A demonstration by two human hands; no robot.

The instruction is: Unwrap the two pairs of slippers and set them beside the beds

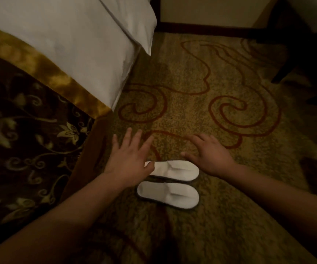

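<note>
Two white slippers lie side by side on the patterned carpet, toes pointing right: the far slipper (176, 170) and the near slipper (170, 194). They rest just right of the bed (62, 44) with its white sheet. My left hand (130, 157) hovers flat with fingers spread, its thumb over the heel end of the far slipper. My right hand (209, 155) is spread open above the carpet just beyond the far slipper's toe. Neither hand holds anything. No wrapping is visible.
A dark floral bed runner (20, 140) with a gold band drapes over the bed at the left. A dark baseboard (201, 27) runs along the far wall. Dark furniture legs (291, 60) stand at the upper right. Swirl-patterned carpet (201, 82) stretches ahead.
</note>
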